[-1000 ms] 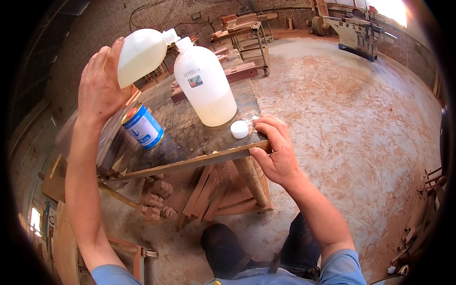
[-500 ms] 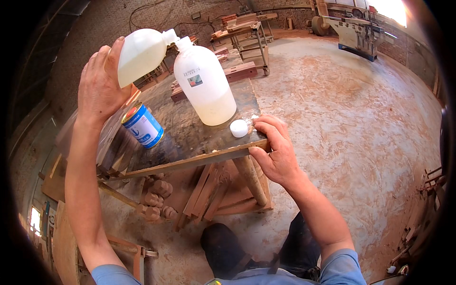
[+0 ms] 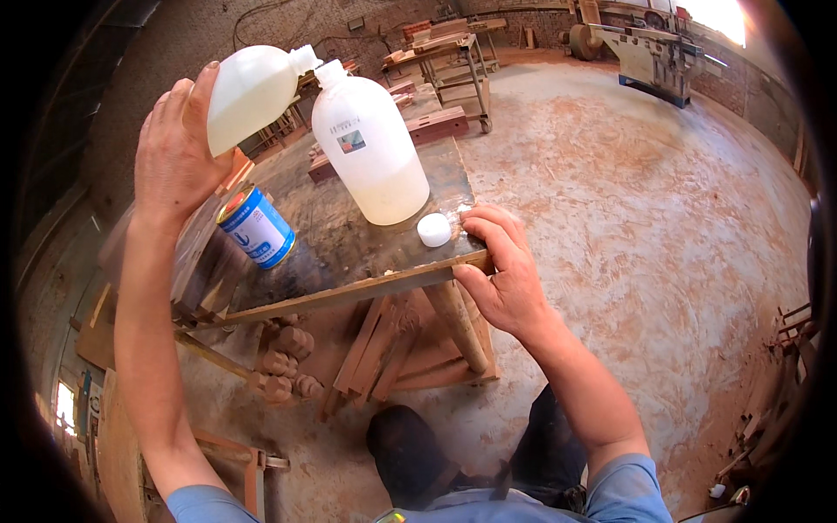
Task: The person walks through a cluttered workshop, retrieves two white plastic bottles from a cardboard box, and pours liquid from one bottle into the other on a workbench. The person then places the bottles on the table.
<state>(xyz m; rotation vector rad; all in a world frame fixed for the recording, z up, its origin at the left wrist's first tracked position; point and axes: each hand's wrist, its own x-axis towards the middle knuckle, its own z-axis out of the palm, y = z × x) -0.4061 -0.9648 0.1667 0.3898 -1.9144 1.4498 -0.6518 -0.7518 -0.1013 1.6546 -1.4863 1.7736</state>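
My left hand [image 3: 177,150] is raised and closed around a translucent white plastic bottle [image 3: 255,91], which is tipped with its neck toward the right. That neck is at the mouth of a larger translucent bottle [image 3: 370,144] standing upright on the wooden table [image 3: 340,261]. Pale yellowish liquid fills the lower part of the standing bottle. Whether liquid is running between the necks, I cannot tell. My right hand [image 3: 506,275] grips the table's near right corner, thumb at the front edge. Beside its fingers lies a white screw cap [image 3: 434,230]. A blue and white tin can [image 3: 257,228] stands left of the large bottle.
Wooden boards [image 3: 196,261] lie along the table's left side. Beneath it are timber pieces [image 3: 370,349] and several turned wooden knobs [image 3: 292,344]. A wheeled workbench [image 3: 471,78] stands farther back, and a large machine [image 3: 645,57] at the far right on the dusty floor [image 3: 628,235].
The view has shifted slightly, so the table and bottles appear a little higher and further left. Both hands keep their holds, and the tipped bottle stays at the other bottle's mouth.
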